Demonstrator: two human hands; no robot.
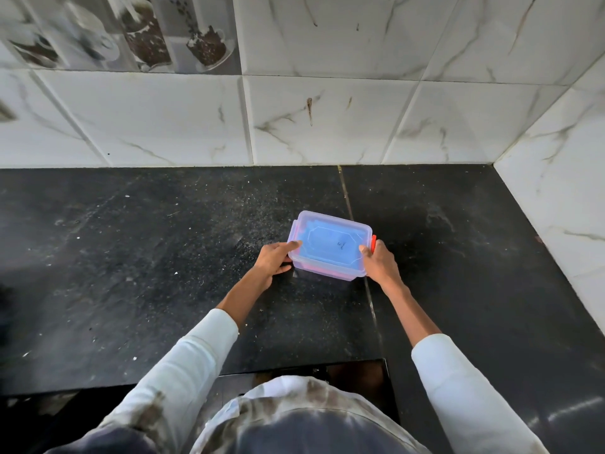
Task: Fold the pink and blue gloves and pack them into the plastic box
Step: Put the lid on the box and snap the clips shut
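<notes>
While both hands [327, 262] grip its ends, the lidded plastic box [330, 245] lies lengthwise left-right.

Clear plastic box [329, 245] in front of me: blue glove [322, 244] shows through lid, pink [314, 270] along near edge. Red-orange clip [373, 243] on right end. Counter [163, 273] black, white-specked. Far wall tiles [327, 119] white, grey-brown veins. My sleeves [183, 365] white.

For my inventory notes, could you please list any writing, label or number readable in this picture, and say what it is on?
Clear plastic box lid: a small dark handwritten mark near the centre, too small to read.
Patterned wall tiles: pictures only, no text.
No other writing shows.
</notes>
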